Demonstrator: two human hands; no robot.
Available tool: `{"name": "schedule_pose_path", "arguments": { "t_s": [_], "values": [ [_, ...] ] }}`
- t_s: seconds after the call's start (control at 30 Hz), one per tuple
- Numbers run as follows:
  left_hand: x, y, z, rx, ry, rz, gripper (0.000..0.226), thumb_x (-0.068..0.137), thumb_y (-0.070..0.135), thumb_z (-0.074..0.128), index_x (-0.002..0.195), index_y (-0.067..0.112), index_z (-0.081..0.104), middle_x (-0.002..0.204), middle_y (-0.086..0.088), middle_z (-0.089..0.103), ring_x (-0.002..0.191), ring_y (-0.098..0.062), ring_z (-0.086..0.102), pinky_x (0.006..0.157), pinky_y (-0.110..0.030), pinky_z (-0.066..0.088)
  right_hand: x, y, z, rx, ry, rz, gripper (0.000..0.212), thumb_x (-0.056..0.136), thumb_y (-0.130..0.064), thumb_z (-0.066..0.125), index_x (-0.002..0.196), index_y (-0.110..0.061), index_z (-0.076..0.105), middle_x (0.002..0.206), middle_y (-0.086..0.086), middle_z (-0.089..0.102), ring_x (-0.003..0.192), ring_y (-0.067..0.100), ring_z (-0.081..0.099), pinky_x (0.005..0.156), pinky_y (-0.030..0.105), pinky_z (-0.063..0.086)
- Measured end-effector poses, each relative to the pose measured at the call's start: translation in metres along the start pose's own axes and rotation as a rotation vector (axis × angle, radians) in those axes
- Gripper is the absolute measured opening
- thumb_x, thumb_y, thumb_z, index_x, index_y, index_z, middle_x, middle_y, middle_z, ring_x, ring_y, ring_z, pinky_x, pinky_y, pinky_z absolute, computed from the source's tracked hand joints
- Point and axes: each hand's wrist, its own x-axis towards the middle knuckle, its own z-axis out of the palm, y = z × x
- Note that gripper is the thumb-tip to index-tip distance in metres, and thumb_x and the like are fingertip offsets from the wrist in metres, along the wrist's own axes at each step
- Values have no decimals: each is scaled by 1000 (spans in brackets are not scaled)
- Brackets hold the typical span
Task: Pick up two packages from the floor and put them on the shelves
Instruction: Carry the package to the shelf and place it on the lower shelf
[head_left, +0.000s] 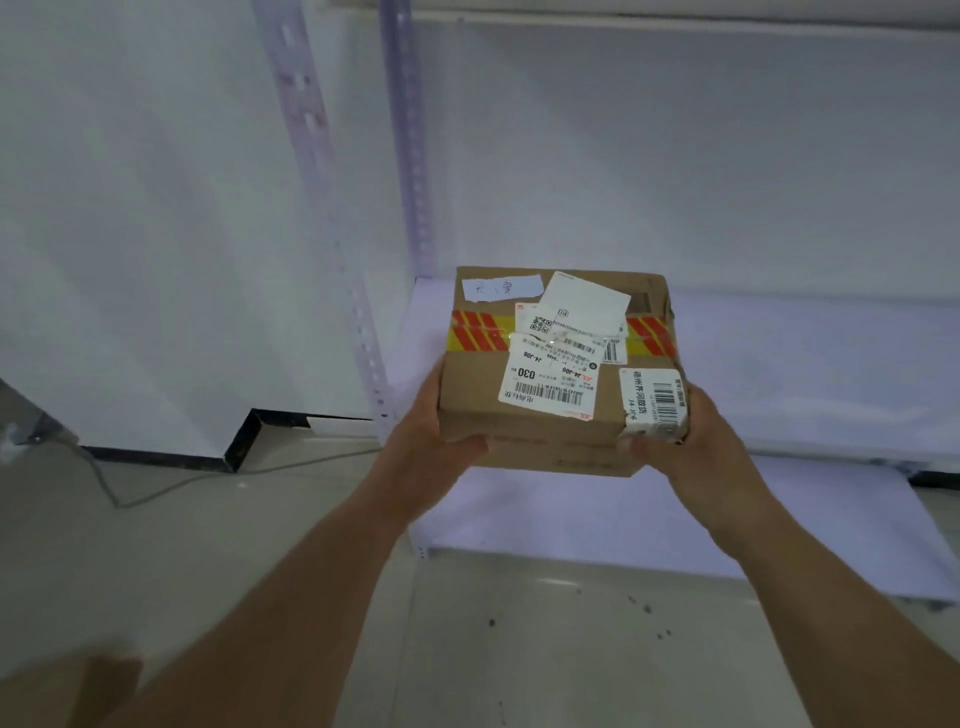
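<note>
A brown cardboard package (478, 384) with white shipping labels and a red-and-yellow tape band is held between both my hands. My left hand (431, 431) grips its near left corner, thumb on the front face. My right hand (680, 441) grips its near right corner over a barcode label. The package hovers over the low white shelf board (779, 374) of the shelving unit, at its left end; whether its far edge touches the board I cannot tell. No second package is in view.
Two perforated metal uprights (358, 322) stand at the shelf's left end. An upper shelf edge (675, 15) runs overhead. White wall panels stand to the left, with a grey cable (156, 488) on the tiled floor (519, 649).
</note>
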Motion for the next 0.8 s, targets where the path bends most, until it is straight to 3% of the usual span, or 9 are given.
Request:
{"name": "schedule_pose_path", "arguments": {
  "t_s": [0.07, 0.17, 0.23, 0.33, 0.47, 0.67, 0.8],
  "values": [
    [19, -2, 8, 38, 20, -11, 70, 78, -2, 63, 139, 25, 40, 118, 8, 63, 110, -13, 60, 82, -20, 53, 18, 8, -6, -37, 30, 2, 56, 71, 9, 69, 122, -6, 53, 106, 5, 67, 75, 0, 63, 55, 9, 49],
    [42, -11, 15, 122, 60, -64, 70, 79, 6, 66, 140, 26, 37, 114, 12, 60, 113, -17, 56, 95, -34, 48, 44, 26, -11, -93, 31, 16, 39, 76, 7, 67, 106, -15, 57, 92, -4, 65, 68, -2, 61, 56, 19, 52],
    [55, -16, 18, 171, 81, -93, 73, 81, 9, 66, 144, 26, 32, 118, 9, 58, 116, -20, 55, 97, -37, 46, 55, 37, -14, -103, 78, 18, 46, 77, 3, 67, 114, -20, 53, 92, -15, 61, 69, -11, 61, 53, 7, 48],
    [71, -19, 19, 284, 93, -131, 77, 85, 14, 64, 148, 25, 21, 120, 4, 56, 115, -22, 54, 87, -28, 43, 69, 50, -15, -94, 107, 44, 58, 76, 10, 64, 122, -20, 44, 90, -18, 56, 60, -25, 55, 49, 0, 42],
    [90, -20, 20, 360, 121, -140, 75, 86, 14, 62, 148, 23, 21, 129, -6, 59, 115, -27, 56, 84, -28, 41, 89, 58, -14, -161, 133, 61, 65, 75, 4, 68, 130, -22, 44, 90, -24, 54, 66, -17, 57, 51, -2, 40],
    [122, -22, 22, 390, 153, -129, 76, 84, 19, 64, 147, 26, 23, 127, -7, 62, 113, -30, 58, 87, -31, 43, 122, 55, -20, -245, 155, 52, 62, 76, -4, 69, 129, -25, 46, 87, -29, 51, 70, -17, 51, 53, -6, 37],
    [137, -21, 22, 375, 147, -115, 74, 85, 19, 64, 147, 26, 24, 128, -5, 60, 115, -28, 57, 86, -27, 41, 137, 56, -24, -299, 159, 45, 60, 76, -8, 70, 129, -25, 46, 87, -30, 51, 78, -12, 48, 58, 2, 39]
  ]
}}
